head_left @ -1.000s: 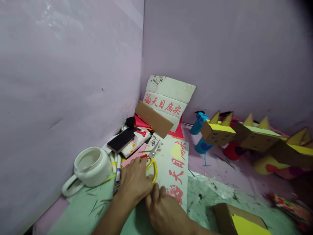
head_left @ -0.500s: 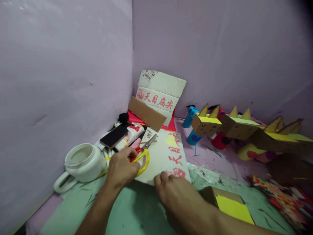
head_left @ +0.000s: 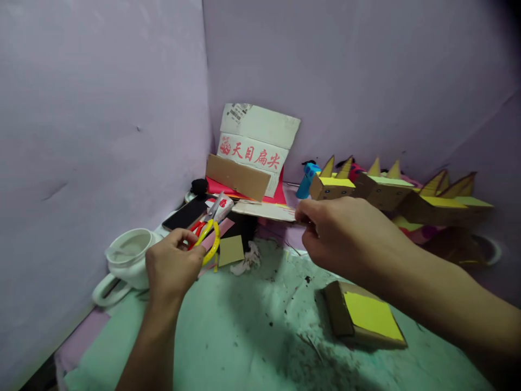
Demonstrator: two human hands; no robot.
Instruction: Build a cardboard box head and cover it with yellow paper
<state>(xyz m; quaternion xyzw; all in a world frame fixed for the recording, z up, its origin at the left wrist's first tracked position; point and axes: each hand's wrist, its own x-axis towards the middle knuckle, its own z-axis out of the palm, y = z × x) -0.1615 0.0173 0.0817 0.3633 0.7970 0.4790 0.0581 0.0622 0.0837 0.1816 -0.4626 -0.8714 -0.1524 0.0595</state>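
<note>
My left hand (head_left: 173, 266) grips a pair of scissors (head_left: 208, 233) with yellow and red handles, lifted off the surface, blades pointing up and right. My right hand (head_left: 342, 236) pinches the edge of a flat white cardboard sheet (head_left: 264, 210) and holds it raised, seen nearly edge-on above the green mat (head_left: 252, 336). Below the raised sheet lie a small tan cardboard square (head_left: 231, 250) and a crumpled white scrap (head_left: 246, 263).
A white mug (head_left: 126, 260) stands at the left by the wall, a black phone (head_left: 186, 213) behind it. A printed white box panel (head_left: 254, 146) leans in the corner. Cardboard spiked figures (head_left: 391, 193) line the back right. A yellow-topped cardboard block (head_left: 364, 317) lies front right.
My left hand has picked the scissors up off the cardboard sheet. My right hand has lifted that sheet from flat on the mat to nearly edge-on, uncovering the tan square and scrap.
</note>
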